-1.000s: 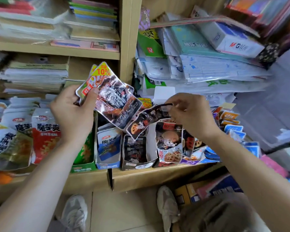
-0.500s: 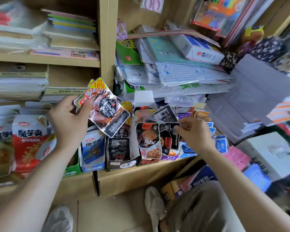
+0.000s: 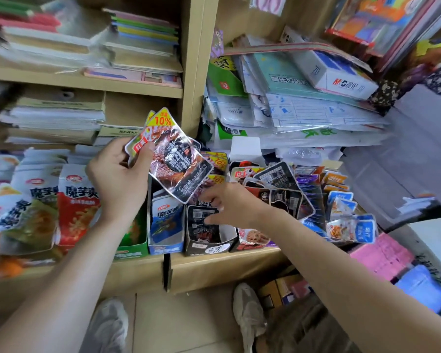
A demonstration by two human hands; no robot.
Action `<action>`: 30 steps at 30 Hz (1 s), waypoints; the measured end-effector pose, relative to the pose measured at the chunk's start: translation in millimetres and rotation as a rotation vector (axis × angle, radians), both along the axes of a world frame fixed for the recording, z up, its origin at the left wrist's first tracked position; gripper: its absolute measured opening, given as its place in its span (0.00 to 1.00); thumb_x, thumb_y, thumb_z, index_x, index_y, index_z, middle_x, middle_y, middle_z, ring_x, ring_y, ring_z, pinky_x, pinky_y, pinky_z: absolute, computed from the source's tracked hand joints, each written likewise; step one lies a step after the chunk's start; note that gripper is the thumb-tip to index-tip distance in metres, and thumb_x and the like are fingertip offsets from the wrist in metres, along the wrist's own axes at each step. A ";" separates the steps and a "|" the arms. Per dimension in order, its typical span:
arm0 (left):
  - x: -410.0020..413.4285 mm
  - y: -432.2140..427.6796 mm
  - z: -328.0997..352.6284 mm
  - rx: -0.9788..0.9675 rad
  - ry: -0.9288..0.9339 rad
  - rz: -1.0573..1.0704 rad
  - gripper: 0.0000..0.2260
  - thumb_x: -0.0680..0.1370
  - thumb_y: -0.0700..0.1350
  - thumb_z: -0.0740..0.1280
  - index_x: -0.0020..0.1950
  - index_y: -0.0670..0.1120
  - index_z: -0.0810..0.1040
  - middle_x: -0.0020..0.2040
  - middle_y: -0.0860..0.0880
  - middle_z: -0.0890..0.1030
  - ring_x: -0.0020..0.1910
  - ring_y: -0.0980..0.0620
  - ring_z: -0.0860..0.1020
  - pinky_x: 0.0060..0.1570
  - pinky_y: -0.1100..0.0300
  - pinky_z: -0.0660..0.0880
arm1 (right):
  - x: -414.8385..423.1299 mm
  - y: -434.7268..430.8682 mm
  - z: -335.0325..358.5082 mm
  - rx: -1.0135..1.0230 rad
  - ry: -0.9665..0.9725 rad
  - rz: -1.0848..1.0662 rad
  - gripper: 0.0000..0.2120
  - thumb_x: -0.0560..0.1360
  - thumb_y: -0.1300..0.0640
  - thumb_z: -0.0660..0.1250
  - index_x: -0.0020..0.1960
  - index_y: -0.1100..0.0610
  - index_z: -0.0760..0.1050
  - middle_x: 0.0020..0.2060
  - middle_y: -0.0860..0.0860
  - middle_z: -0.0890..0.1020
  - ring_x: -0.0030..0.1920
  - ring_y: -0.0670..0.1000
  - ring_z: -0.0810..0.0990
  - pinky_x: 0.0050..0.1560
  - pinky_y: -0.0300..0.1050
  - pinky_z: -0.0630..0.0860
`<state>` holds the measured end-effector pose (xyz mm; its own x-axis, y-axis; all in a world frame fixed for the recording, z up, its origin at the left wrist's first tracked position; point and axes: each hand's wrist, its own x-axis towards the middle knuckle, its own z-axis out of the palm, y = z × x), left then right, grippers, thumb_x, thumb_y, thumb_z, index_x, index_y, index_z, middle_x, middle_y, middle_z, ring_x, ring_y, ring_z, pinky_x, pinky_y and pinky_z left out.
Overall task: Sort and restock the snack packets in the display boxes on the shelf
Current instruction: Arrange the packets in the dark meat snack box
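Left grip point(image 3: 117, 174) pinches; right grip point(image 3: 231, 203) reaches, fingers spread.

You had two hands in view, left hand point(image 3: 117, 174) and right hand point(image 3: 229, 202). Your left held at least two foil packets point(image 3: 178, 164). Three display boxes showed clearly: green box point(image 3: 131, 252), blue box point(image 3: 166, 248), black box point(image 3: 209, 247). Two shoes point(image 3: 110, 324) stood on the floor.

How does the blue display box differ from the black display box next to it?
The blue display box holds blue-and-white packets; the black display box holds dark packets. The right hand reaches into the black one, not the blue one. Both stand side by side on the shelf.
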<state>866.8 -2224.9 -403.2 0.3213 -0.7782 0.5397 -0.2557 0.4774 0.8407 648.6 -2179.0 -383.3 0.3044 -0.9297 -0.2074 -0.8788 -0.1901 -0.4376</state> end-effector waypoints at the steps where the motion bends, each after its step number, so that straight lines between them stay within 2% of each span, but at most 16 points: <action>1: 1.5 -0.8 0.5 -0.001 0.001 -0.003 0.10 0.78 0.48 0.73 0.50 0.41 0.84 0.37 0.48 0.82 0.34 0.59 0.77 0.33 0.60 0.70 | 5.0 -10.9 -4.5 0.035 0.067 0.044 0.27 0.74 0.55 0.76 0.71 0.56 0.75 0.66 0.51 0.80 0.61 0.51 0.79 0.61 0.42 0.74; 4: 4.9 -2.4 2.2 0.005 -0.003 -0.002 0.11 0.78 0.48 0.73 0.50 0.39 0.84 0.37 0.48 0.82 0.34 0.65 0.77 0.34 0.66 0.70 | 15.9 -37.4 -24.7 0.138 0.235 0.115 0.33 0.74 0.55 0.76 0.76 0.56 0.69 0.72 0.52 0.74 0.70 0.54 0.74 0.71 0.48 0.70; 7: 5.9 -2.0 3.2 0.003 -0.006 0.003 0.09 0.78 0.47 0.73 0.51 0.42 0.84 0.38 0.51 0.82 0.35 0.64 0.78 0.34 0.65 0.71 | 21.3 -50.6 -46.1 0.209 0.284 0.137 0.41 0.72 0.54 0.78 0.79 0.55 0.63 0.75 0.54 0.70 0.73 0.57 0.69 0.73 0.55 0.68; 11: 7.4 -1.7 3.6 0.015 -0.016 0.014 0.08 0.78 0.47 0.73 0.52 0.43 0.84 0.39 0.56 0.82 0.35 0.64 0.78 0.34 0.65 0.72 | 20.7 -51.7 -62.5 0.189 0.247 0.147 0.46 0.69 0.57 0.80 0.80 0.56 0.60 0.74 0.57 0.69 0.72 0.59 0.69 0.70 0.51 0.68; 14: 8.0 -0.6 2.5 0.019 -0.022 0.011 0.09 0.78 0.47 0.73 0.52 0.42 0.84 0.40 0.53 0.83 0.36 0.63 0.79 0.35 0.65 0.73 | 18.3 -50.9 -73.0 0.238 0.228 0.134 0.47 0.69 0.64 0.79 0.81 0.54 0.58 0.76 0.55 0.69 0.73 0.58 0.70 0.68 0.50 0.71; 18: 9.6 0.6 0.9 0.013 -0.036 0.008 0.09 0.78 0.47 0.73 0.52 0.42 0.84 0.40 0.50 0.83 0.37 0.63 0.79 0.37 0.65 0.73 | 20.0 -54.6 -75.3 0.189 0.202 0.083 0.39 0.71 0.62 0.78 0.77 0.55 0.65 0.72 0.55 0.73 0.70 0.58 0.72 0.67 0.50 0.72; 20: 10.3 0.7 -0.1 0.015 -0.041 0.008 0.10 0.78 0.48 0.73 0.53 0.42 0.84 0.40 0.50 0.83 0.37 0.62 0.79 0.37 0.63 0.73 | 20.7 -55.9 -71.9 0.149 0.199 0.054 0.30 0.73 0.62 0.75 0.73 0.55 0.69 0.66 0.56 0.77 0.64 0.59 0.76 0.62 0.51 0.76; 23: 10.3 -0.9 -1.2 0.017 -0.035 0.005 0.08 0.78 0.49 0.73 0.52 0.45 0.84 0.40 0.51 0.83 0.37 0.59 0.79 0.37 0.60 0.74 | 19.0 -52.1 -62.3 0.032 0.143 -0.019 0.14 0.75 0.63 0.70 0.60 0.55 0.76 0.54 0.55 0.82 0.56 0.58 0.80 0.57 0.52 0.79; 27: 8.3 -1.8 -0.6 0.009 -0.052 0.009 0.05 0.78 0.49 0.73 0.51 0.49 0.83 0.39 0.53 0.83 0.37 0.51 0.82 0.35 0.53 0.76 | 10.7 -37.4 -44.9 -0.027 0.021 -0.052 0.13 0.73 0.64 0.73 0.57 0.57 0.80 0.48 0.53 0.85 0.51 0.53 0.82 0.56 0.51 0.80; 30: 7.5 -1.8 -0.1 0.005 -0.041 0.003 0.04 0.78 0.49 0.73 0.52 0.51 0.82 0.40 0.56 0.83 0.37 0.53 0.82 0.35 0.51 0.77 | 0.9 -22.3 -28.8 -0.043 -0.170 -0.097 0.14 0.70 0.65 0.77 0.55 0.59 0.81 0.46 0.53 0.85 0.47 0.51 0.84 0.54 0.50 0.82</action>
